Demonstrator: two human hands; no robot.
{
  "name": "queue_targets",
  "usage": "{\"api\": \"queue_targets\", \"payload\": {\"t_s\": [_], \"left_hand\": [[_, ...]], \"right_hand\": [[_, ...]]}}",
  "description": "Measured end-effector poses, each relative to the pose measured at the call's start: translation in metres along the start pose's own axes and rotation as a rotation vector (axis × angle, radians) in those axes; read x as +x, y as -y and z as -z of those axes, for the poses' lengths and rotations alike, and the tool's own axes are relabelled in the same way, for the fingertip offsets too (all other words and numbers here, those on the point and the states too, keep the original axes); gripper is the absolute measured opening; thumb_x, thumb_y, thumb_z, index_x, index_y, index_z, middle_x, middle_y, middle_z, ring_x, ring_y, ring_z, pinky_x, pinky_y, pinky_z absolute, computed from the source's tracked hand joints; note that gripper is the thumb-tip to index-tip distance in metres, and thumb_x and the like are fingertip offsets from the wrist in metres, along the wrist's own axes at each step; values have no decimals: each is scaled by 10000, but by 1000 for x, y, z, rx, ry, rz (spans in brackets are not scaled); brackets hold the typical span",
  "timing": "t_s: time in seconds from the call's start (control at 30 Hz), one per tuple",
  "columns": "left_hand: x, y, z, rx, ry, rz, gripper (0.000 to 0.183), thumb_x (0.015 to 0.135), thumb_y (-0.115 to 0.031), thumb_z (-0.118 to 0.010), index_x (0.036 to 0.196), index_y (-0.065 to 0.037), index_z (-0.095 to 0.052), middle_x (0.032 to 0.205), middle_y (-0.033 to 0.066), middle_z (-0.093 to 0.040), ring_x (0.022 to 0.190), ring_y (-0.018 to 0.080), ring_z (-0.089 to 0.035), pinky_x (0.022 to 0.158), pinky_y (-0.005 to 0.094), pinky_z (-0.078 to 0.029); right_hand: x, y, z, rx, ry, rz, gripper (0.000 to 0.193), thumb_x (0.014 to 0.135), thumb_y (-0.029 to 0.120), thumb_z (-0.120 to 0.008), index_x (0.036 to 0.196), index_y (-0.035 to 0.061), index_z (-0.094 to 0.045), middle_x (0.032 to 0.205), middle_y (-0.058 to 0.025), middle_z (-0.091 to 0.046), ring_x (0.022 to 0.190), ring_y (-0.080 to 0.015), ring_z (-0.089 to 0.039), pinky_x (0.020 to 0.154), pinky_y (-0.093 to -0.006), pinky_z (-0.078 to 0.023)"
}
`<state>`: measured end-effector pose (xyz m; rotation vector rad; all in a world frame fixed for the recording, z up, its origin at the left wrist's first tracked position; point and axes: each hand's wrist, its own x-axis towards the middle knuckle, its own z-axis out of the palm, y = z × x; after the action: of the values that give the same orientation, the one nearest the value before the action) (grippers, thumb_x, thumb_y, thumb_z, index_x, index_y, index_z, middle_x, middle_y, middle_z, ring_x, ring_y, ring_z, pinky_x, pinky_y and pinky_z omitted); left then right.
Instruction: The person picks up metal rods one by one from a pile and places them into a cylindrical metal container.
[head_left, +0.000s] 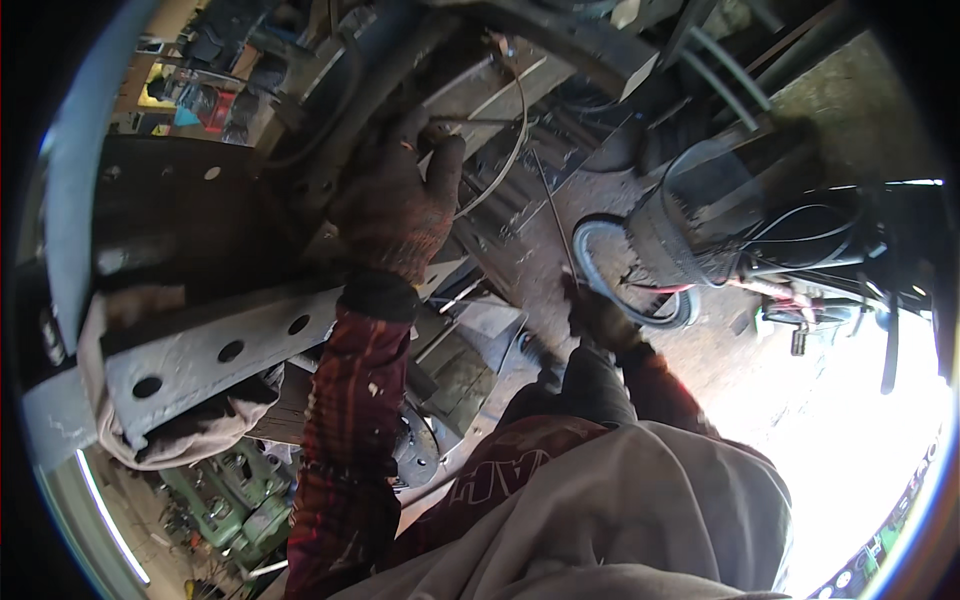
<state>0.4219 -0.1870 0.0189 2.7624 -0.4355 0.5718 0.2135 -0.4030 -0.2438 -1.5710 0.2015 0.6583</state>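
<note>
My left hand (pixel 395 215), in a dirty knitted work glove, reaches up among dark metal beams. Its thumb and fingers curl around a part at the end of a thin bar (pixel 480 121); what exactly they grip is hidden. Lower and to the right, my right hand (pixel 603 318) wears a dark glove and is somewhat blurred. It closes on the lower end of a long thin metal rod (pixel 553 205), which slants up and left toward the frame. A thin pale cable (pixel 522 125) loops down beside the left hand.
A grey metal beam with round holes (pixel 190 365) runs across the left, a cloth (pixel 150 455) draped over it. Below stands a green machine (pixel 235 500). At right are a wheel (pixel 597 262), a bucket-like cylinder (pixel 670 235) and loose cables (pixel 800 240). Strong light glares at lower right.
</note>
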Motion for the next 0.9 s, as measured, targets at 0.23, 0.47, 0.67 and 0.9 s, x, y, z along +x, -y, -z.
{"api": "queue_targets", "payload": {"t_s": [0.23, 0.47, 0.67, 0.9], "left_hand": [[14, -14, 13, 34, 140, 160, 394, 948, -465, -604, 1199, -166, -654, 1057, 142, -703, 956, 359, -702, 769, 485, -561], [14, 16, 6, -126, 184, 49, 433, 954, -518, -566, 1223, -183, -622, 1107, 157, -700, 970, 413, -689, 818, 527, -546], [4, 21, 0, -78, 39, 191, 475, 988, -554, -507, 1266, -186, -623, 1133, 169, -702, 1062, 410, -667, 906, 495, -529], [4, 16, 10, -70, 125, 183, 543, 996, -608, -481, 1265, -178, -675, 1147, 174, -707, 1010, 406, -679, 882, 485, -535]], "right_hand": [[-136, 100, 16, -73, -181, 526, 382, 1104, 239, -461, 1418, 25, -495, 823, -73, -675, 707, -128, -663, 654, -300, -541], [-126, 219, 52, -131, -285, 284, 423, 1033, 306, -606, 1362, 39, -586, 787, -8, -636, 671, -98, -628, 598, -264, -509], [-87, 227, 122, -1427, -472, 1002, 384, 915, 126, -635, 1288, 36, -630, 1281, -163, -659, 1114, -296, -671, 897, -386, -575], [-91, 223, 144, -1411, -386, 855, 530, 753, 62, -716, 1275, 29, -626, 1301, -165, -647, 1166, -318, -650, 941, -416, -573]]}}
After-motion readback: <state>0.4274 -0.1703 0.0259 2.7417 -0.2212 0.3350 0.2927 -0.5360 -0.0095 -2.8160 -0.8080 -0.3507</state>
